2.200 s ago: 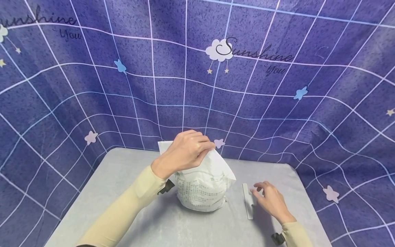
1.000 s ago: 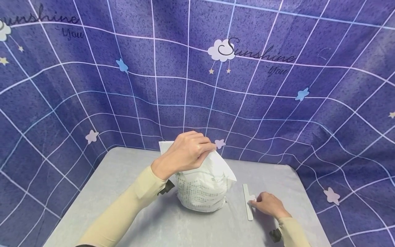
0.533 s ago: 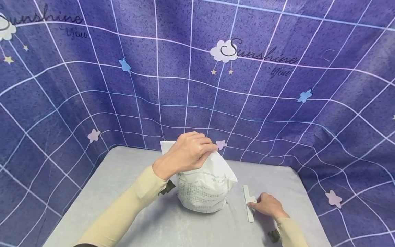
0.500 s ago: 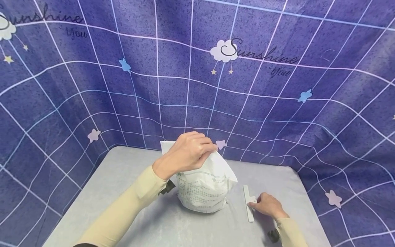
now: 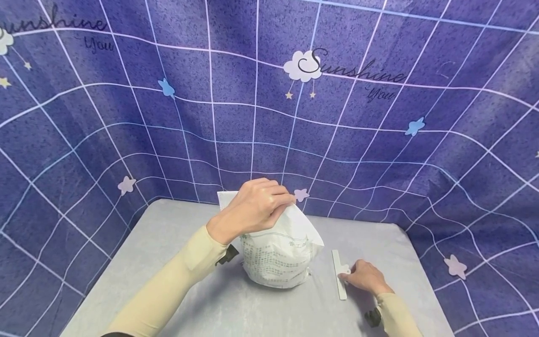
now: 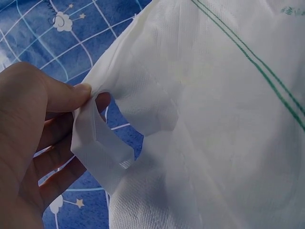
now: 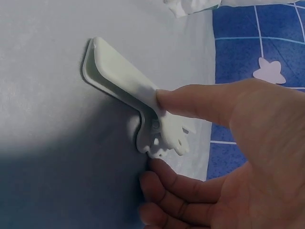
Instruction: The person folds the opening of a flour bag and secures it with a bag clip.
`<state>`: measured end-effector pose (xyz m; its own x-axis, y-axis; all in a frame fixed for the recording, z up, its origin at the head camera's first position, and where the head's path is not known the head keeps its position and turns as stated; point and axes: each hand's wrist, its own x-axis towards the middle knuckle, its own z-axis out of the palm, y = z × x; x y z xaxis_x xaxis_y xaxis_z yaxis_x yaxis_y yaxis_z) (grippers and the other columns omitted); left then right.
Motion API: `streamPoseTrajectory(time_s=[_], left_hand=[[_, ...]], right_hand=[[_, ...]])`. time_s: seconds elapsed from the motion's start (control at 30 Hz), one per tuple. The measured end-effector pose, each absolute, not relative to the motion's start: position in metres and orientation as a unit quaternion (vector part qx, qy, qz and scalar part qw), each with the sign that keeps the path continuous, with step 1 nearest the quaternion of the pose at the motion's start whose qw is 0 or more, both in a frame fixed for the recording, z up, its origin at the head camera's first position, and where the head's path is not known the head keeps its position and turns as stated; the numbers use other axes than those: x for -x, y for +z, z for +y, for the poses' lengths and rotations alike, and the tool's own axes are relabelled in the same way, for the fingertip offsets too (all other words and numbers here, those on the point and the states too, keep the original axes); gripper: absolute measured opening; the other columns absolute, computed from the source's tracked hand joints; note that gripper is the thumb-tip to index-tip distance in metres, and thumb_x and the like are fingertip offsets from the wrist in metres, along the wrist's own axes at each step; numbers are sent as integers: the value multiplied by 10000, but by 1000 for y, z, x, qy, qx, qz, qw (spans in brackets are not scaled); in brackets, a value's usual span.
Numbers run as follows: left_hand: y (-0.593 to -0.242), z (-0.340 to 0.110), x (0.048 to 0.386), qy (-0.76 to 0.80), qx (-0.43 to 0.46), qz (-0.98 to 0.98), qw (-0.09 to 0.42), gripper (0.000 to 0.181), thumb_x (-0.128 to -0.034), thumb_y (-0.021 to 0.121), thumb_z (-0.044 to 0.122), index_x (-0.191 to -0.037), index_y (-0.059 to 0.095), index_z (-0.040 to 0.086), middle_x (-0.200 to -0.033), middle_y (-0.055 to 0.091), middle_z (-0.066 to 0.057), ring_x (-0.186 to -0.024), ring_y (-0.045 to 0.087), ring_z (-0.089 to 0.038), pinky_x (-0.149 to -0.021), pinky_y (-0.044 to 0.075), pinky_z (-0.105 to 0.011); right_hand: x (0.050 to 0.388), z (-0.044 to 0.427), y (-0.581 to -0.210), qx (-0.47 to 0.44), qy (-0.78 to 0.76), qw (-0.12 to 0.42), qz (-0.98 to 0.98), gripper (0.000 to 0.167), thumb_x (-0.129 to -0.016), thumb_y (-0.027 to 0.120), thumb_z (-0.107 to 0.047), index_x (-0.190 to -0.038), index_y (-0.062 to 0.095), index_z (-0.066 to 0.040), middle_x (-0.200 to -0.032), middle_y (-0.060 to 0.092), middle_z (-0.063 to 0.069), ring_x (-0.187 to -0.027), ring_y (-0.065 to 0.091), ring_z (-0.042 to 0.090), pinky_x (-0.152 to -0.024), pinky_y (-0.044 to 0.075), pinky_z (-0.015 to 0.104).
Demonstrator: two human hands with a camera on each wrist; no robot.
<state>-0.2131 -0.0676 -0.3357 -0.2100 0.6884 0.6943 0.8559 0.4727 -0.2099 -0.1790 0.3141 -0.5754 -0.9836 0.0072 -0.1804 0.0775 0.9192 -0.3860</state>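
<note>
Pinching: the left hand grasps the handle strip of the white bag between thumb and fingers.
Bag: upright on the grey worktop, full at its base, green lines across it.
Right hand: grasping the white clip, thumb on one side, curled fingers at its handle end.
Clip: on the worktop, right of the bag, not touching it.

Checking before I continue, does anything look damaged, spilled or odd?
Nothing plainly wrong. The opening in the white bag beside the left hand could pass for a tear, but looks like a handle cut-out. The white clip shows no damage, and no spill shows on the grey table.
</note>
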Motion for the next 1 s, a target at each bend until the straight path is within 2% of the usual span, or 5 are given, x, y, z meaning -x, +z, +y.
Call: streamPoseTrajectory(time_s=[0.3,0.57,0.83,1.0], left_hand=[[-334,-68,212,-113,500,-770,380,168,-971,717,85,-1045,854,147,-914,778,73,-790,693,-123,-722,559,-233],[-335,-68,212,-110,500,-770,381,171,-976,710,86,-1043,851,155,-916,777,77,-790,695,-121,-727,562,-227],[-335,-68,214,-117,503,-765,384,164,-977,708,86,-1035,849,146,-922,782,71,-794,704,-130,-738,573,-239],[-336,-68,213,-117,501,-769,380,167,-971,713,77,-1036,849,149,-924,782,75,-799,705,-122,-739,574,-235]], right_hand=[[175,310,-568,-48,-232,95,967,451,-818,865,-469,-879,679,-62,-798,658,32,-712,596,213,-651,514,405],[170,310,-567,-56,-279,89,954,408,-841,867,-387,-918,634,-61,-867,644,40,-769,582,196,-702,517,377],[169,310,-566,-61,-363,101,924,350,-850,865,-260,-934,614,-30,-800,644,59,-681,611,196,-609,514,316],[168,311,-568,-63,-387,105,914,324,-901,838,-291,-894,629,-44,-728,660,41,-653,607,193,-598,503,304]])
